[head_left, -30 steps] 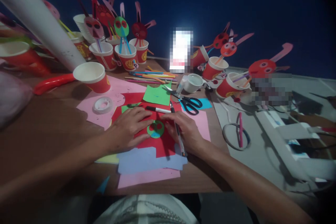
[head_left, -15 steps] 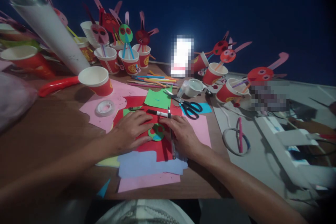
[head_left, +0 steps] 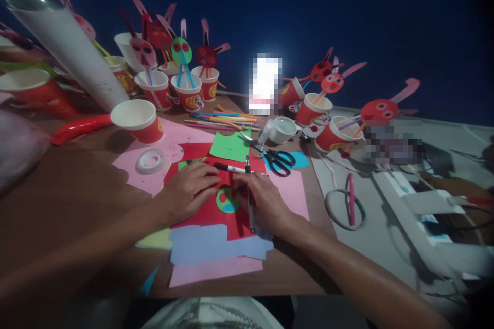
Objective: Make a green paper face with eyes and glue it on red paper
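A small green paper disc (head_left: 226, 200) with red and blue patches lies on a red paper sheet (head_left: 208, 211). My left hand (head_left: 189, 190) lies flat on the red sheet just left of the disc, fingers stretched toward it. My right hand (head_left: 262, 200) is closed round a dark pen (head_left: 250, 200) and its fingertips press on the disc's right edge. A black marker (head_left: 228, 167) lies just beyond my fingers.
Pink, blue and green paper sheets lie under and around the red one. A tape roll (head_left: 151, 160), scissors (head_left: 276, 158), a paper cup (head_left: 138, 120), a white mug (head_left: 283, 129) and loose straws (head_left: 219, 118) lie beyond. Cups with paper bunny faces (head_left: 181, 69) line the back. A ring (head_left: 345, 208) lies right.
My right hand has slid left over the disc, covering its right side, with the pen turning more upright. My left hand stays on the red sheet.
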`<state>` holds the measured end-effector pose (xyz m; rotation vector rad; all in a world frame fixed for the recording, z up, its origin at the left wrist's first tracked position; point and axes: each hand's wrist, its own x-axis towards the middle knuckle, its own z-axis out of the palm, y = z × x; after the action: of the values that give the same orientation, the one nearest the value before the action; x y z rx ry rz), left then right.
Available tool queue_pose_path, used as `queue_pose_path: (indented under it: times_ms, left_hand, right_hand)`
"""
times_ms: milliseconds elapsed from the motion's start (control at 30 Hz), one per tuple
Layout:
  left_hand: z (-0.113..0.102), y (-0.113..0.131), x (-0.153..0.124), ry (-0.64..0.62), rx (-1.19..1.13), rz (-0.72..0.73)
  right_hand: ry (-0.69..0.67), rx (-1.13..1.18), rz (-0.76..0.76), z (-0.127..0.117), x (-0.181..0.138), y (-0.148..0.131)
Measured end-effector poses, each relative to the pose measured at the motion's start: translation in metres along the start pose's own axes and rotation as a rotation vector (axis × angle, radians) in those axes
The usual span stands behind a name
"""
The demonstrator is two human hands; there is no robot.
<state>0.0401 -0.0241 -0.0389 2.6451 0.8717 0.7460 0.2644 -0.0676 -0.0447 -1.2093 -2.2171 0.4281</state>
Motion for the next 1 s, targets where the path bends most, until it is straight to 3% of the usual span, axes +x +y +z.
queue_pose_path:
  times_ms: [333, 467, 733, 1000]
  left_hand:
    - [-0.004, 0.011, 0.004, -0.039, -0.127, -0.103]
    - [-0.009, 0.021, 0.007, -0.068, -0.239, -0.141]
    - [-0.009, 0.024, 0.008, -0.001, -0.468, -0.239]
    - [-0.009, 0.028, 0.008, -0.038, -0.565, -0.334]
  right_hand:
    - [0.056, 0.148, 0.075, -0.001, 0.001, -0.002]
    - [0.062, 0.359, 0.126, -0.002, 0.002, -0.004]
    - [0.081, 0.922, 0.270, -0.002, 0.008, -0.009]
    - [0.063, 0.916, 0.334, -0.005, 0.007, -0.012]
